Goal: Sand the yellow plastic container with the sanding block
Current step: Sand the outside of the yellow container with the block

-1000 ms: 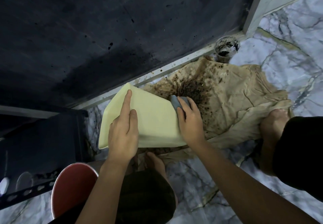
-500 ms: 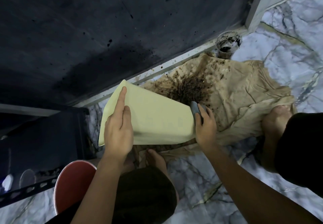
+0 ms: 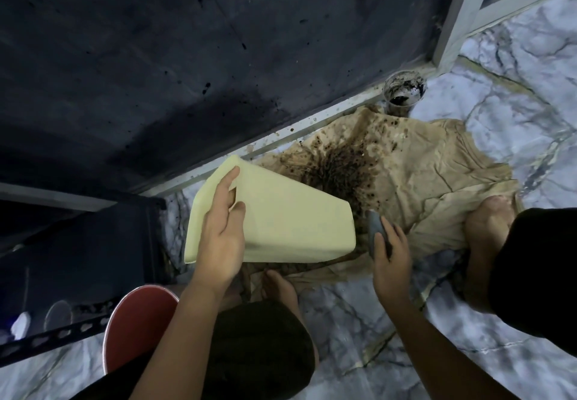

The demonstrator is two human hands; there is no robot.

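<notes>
The yellow plastic container (image 3: 290, 221) lies on its side over a stained cloth, its narrower end toward the right. My left hand (image 3: 223, 227) lies over its left part with straight fingers, the index finger reaching toward the far rim. My right hand (image 3: 390, 252) grips the grey sanding block (image 3: 374, 226) just right of the container's narrow end, a small gap away from it.
A crumpled tan cloth (image 3: 437, 187) with dark splatter covers the marble floor (image 3: 515, 118). A dirty cup (image 3: 404, 88) stands by the dark wall. A red stool (image 3: 137, 321) is at lower left beside a dark metal rack (image 3: 78, 259). My bare feet (image 3: 487, 221) rest on the cloth.
My right hand slid the sanding block rightward along the container and off its narrow end. My left hand's fingers spread a little on the container.
</notes>
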